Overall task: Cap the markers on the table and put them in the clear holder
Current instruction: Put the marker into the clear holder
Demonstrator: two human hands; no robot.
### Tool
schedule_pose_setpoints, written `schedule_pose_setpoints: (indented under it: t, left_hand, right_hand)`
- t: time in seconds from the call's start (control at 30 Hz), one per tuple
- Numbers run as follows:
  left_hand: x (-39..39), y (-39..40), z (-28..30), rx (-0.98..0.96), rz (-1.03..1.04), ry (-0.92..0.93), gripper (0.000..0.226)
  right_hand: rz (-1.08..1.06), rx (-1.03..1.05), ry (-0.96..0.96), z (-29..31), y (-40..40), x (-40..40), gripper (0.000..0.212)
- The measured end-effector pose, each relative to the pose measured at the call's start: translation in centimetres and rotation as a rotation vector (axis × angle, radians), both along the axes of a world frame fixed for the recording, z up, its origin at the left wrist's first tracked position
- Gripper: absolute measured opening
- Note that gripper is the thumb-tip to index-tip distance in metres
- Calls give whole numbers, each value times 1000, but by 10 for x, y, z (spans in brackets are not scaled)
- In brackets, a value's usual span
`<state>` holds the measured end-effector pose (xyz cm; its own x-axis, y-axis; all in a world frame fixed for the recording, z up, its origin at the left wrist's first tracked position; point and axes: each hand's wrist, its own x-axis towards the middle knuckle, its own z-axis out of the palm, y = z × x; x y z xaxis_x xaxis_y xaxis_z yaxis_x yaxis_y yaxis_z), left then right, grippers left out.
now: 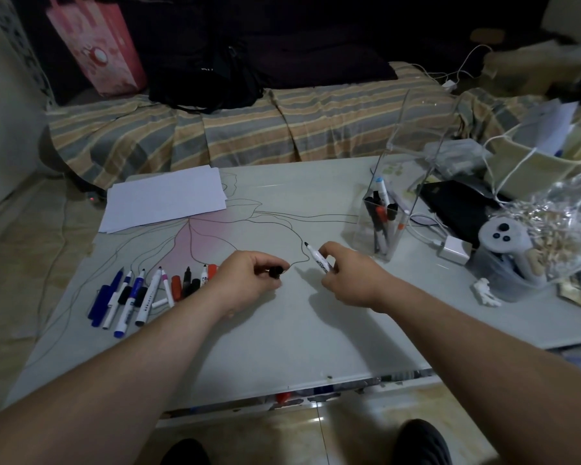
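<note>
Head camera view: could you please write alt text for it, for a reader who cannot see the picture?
Over a pale table, a person's left hand pinches a black cap while the right hand holds an uncapped black marker, tip up. Loose markers lie at the left; a clear holder with several markers stands at the right.

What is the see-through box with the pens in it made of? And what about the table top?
The holder looks like clear, glossy plastic, maybe acrylic: you see the markers and the bed straight through it, and its edges are sharp and flat. The table top looks like smooth glass or glossy laminate, since it shines faintly and drawn lines show on or under it. I cannot tell which.
</note>
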<state>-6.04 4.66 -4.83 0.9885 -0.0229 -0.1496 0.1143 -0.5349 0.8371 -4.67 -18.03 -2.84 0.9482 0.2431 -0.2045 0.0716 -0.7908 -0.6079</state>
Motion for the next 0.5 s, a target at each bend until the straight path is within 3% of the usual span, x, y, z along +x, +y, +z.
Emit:
schedule_pose_setpoints:
  t: [0.23,0.5]
  left_hand:
    - [-1,3,3,56,-48,7,32]
    - [-3,-3,12,135,-103,-56,31]
  right_hand:
    - [113,-101,-126,10,3,-6,18]
    - [179,-310,-292,9,10,-10,27]
